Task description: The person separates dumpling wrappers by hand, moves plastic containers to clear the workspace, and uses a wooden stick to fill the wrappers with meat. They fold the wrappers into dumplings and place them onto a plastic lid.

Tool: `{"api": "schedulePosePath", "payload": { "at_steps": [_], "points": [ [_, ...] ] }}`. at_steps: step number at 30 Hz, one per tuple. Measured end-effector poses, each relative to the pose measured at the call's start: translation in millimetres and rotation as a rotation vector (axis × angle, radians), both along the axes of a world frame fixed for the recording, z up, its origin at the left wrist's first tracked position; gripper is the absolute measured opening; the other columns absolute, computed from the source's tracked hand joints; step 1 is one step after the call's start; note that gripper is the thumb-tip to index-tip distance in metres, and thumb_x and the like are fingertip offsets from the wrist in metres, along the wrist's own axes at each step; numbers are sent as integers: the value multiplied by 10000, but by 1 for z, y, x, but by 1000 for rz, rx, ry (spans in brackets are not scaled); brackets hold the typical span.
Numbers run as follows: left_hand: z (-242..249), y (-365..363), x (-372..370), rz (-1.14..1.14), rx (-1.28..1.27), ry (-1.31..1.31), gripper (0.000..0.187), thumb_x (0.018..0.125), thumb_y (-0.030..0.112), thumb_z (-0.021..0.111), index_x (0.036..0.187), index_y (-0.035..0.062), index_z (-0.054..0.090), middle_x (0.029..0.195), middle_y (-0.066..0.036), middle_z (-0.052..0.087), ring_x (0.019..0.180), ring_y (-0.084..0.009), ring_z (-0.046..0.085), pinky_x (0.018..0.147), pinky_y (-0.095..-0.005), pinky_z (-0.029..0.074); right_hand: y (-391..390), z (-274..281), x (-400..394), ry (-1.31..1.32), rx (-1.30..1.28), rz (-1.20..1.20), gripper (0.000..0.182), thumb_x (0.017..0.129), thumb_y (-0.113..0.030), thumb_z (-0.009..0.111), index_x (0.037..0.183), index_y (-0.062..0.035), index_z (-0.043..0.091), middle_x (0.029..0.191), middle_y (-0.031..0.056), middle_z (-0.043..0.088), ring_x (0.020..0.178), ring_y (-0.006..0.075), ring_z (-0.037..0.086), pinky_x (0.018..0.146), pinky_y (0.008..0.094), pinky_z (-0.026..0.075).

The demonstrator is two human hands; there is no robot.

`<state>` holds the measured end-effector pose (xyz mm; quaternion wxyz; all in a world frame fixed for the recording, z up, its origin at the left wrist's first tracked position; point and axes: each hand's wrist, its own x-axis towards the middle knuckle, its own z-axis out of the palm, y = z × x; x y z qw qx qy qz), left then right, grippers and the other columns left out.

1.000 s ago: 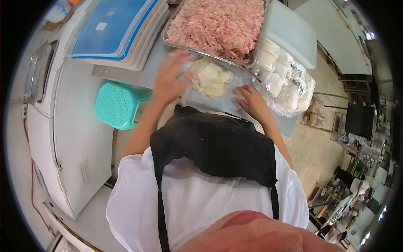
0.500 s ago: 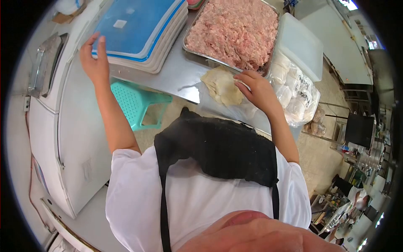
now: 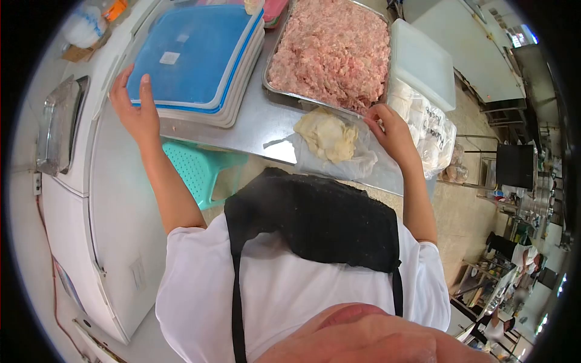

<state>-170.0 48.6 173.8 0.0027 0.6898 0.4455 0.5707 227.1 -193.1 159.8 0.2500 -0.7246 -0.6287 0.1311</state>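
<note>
Left hand (image 3: 136, 112): fingers spread, at near-left corner of blue-lidded tubs (image 3: 196, 57), contact unclear | Right hand (image 3: 389, 128): fingers bent in at corner of metal tray (image 3: 315, 100), grasp cannot be told | between hands, nearer right: pale dough rounds (image 3: 327, 138) on plastic sheet (image 3: 363, 163) | beyond right: raw ground meat (image 3: 330, 54) in tray

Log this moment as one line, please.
left hand: open, at corner of blue lid | right hand: curled near corner of meat tray, grip unclear | pale dough: on plastic
</note>
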Motion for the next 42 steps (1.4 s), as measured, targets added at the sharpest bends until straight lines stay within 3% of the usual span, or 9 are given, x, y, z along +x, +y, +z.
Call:
{"api": "schedulePosePath", "payload": {
  "at_steps": [9, 19, 23, 29, 30, 34, 37, 38, 42],
  "points": [
    [4, 59, -41, -189, -337, -258, 406, 878, 259, 675, 1249, 112, 607, 1241, -82, 585, 1160, -192, 539, 992, -335, 409, 37, -26, -5, 147, -87, 188, 234, 893, -158, 625, 1080, -18, 621, 1051, 131, 599, 858, 288, 627, 741, 360, 507],
    [47, 229, -34, -537, -571, 158, 457, 907, 356, 611, 1278, 91, 576, 1203, -78, 608, 1113, -173, 555, 969, -295, 397, 163, -20, -32, 152, 165, 45, 250, 905, -207, 597, 1056, -20, 668, 968, 143, 649, 877, 267, 636, 766, 355, 493],
    [11, 350, -26, -526, -671, 302, 520, 900, 401, 608, 1312, 90, 543, 1142, -85, 629, 1045, -173, 575, 907, -266, 413, 263, -40, -18, 921, 52, -177, 382, 939, -210, 576, 1252, 7, 562, 1156, 97, 627, 949, 187, 620, 798, 296, 500],
    [-39, 433, -7, -516, -1029, 437, 670, 891, 486, 599, 1367, 35, 463, 1283, -121, 554, 1115, -177, 546, 906, -286, 433, 378, -84, -18, 1054, 118, -326, 443, 945, -235, 562, 1312, 4, 497, 1101, 92, 619, 885, 190, 603, 800, 329, 506],
    [-53, 444, -4, -581, -1075, 395, 672, 892, 497, 594, 1370, 45, 462, 1308, -121, 535, 1140, -178, 533, 930, -301, 430, 395, -93, -21, 1111, 182, -410, 422, 927, -269, 566, 1209, 44, 548, 910, 60, 579, 754, 149, 517, 654, 267, 428],
    [-95, 468, 3, -773, -1261, 212, 675, 893, 529, 584, 1364, 60, 466, 1317, -110, 529, 1186, -181, 518, 985, -333, 434, 448, -116, -9, 1327, 70, -417, 326, 937, -268, 552, 1077, 26, 556, 892, 89, 583, 731, 200, 577, 598, 340, 475],
    [-108, 454, 24, -762, -1433, -12, 625, 924, 485, 558, 1383, 74, 456, 1346, -82, 515, 1206, -167, 509, 1016, -324, 418, 448, -85, -37, 1233, 21, -661, 399, 926, -307, 568, 1122, 41, 553, 912, 129, 607, 827, 250, 631, 665, 385, 519],
    [-113, 453, 29, -737, -1493, -103, 601, 940, 461, 546, 1396, 82, 449, 1371, -71, 499, 1218, -160, 501, 1029, -318, 407, 458, -107, -26, 1045, -15, -653, 500, 908, -353, 590, 1179, 65, 542, 992, 189, 626, 890, 274, 647, 736, 387, 529],
    [-139, 455, 36, -1111, -1712, -348, 574, 875, 466, 646, 1283, 76, 545, 1117, -80, 645, 986, -157, 623, 819, -316, 523, 473, -166, -5, 814, 58, -407, 584, 894, -408, 599, 1246, 53, 523, 1116, 200, 619, 946, 265, 635, 776, 367, 513]
  ]
}}
